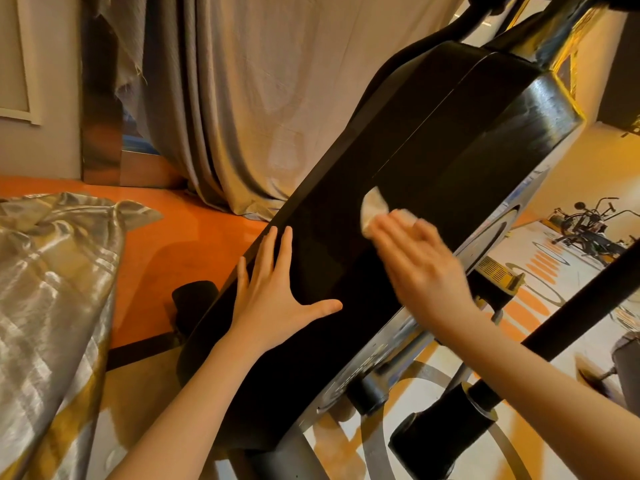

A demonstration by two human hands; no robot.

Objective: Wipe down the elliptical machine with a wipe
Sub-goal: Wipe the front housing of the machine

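Nearest, the left hand (273,292) lies flat with fingers spread on the near end of the black housing (433,143) of the one elliptical machine (540,109), bracing and holding nothing. Just beyond it, the right hand (420,261), blurred, presses the single white wipe (372,207) against the middle of the housing; its grip seems to be fingers laid over the wipe, though the blur hides how far they curl. Wiping looks underway: the far, upper housing shows streaks and likely remains, as do the side disc (485,237) and bars. Two hands, one wipe, one machine.
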